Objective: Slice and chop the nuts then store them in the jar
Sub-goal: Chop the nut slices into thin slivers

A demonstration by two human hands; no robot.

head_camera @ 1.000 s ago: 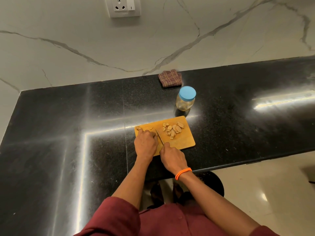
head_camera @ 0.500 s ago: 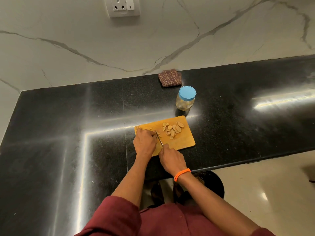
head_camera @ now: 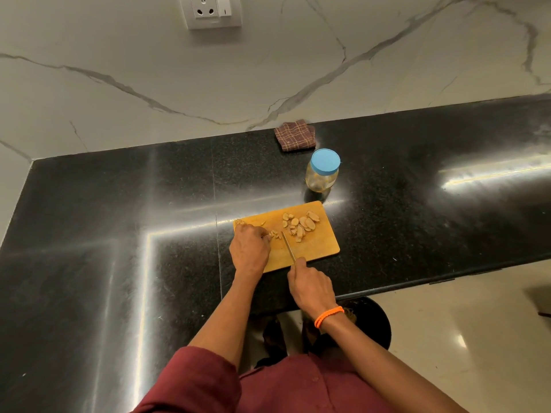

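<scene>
One cutting board (head_camera: 316, 248), one knife (head_camera: 288, 249), one jar (head_camera: 322, 174), one folded cloth (head_camera: 294, 135), and two hands at work just right of centre frame. The board is a tan rectangle on the black counter (head_camera: 119, 234), its long axis running left to right, tilted a little up to the right. On its upper right lies a loose pile of pale nuts (head_camera: 299, 224), about a dozen flat slices, with a few smaller chopped bits (head_camera: 275, 234) just beside the left hand (head_camera: 250, 250). That hand rests on the board's left end, fingers curled over the bits. The right hand (head_camera: 311, 289) grips the knife's handle, blade pointing up-frame, slightly left. The clear jar, blue lid on, stands upright above the board.
</scene>
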